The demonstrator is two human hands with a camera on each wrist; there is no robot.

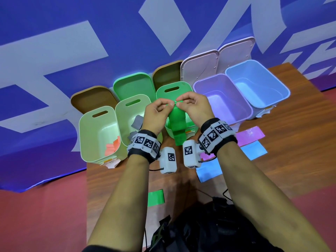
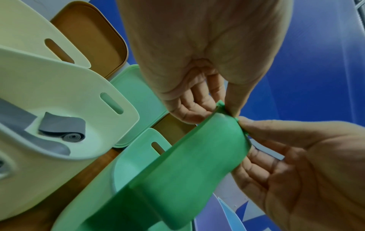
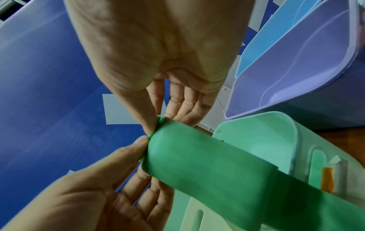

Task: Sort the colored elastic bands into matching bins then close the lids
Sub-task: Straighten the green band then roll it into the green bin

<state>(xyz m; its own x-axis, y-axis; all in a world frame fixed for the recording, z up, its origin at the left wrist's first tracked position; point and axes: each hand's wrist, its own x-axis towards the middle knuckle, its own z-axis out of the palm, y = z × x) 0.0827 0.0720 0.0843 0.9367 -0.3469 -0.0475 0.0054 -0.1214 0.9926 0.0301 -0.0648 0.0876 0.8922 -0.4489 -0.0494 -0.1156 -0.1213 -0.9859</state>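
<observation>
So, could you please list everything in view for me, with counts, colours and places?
bins: five, open; two pale green left, one green middle, one purple, one blue right
lids: five, propped behind bins; two brown, one green, two pink
held band: one, green, above green bin
grey bands: in second bin
orange bands: in leftmost bin
loose bands: purple, blue, green, on table
table: one, brown
left hand: pinches held band
right hand: pinches held band

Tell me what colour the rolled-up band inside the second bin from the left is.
Grey. The rolled band shows best in the left wrist view, lying on the bin's floor.
</observation>
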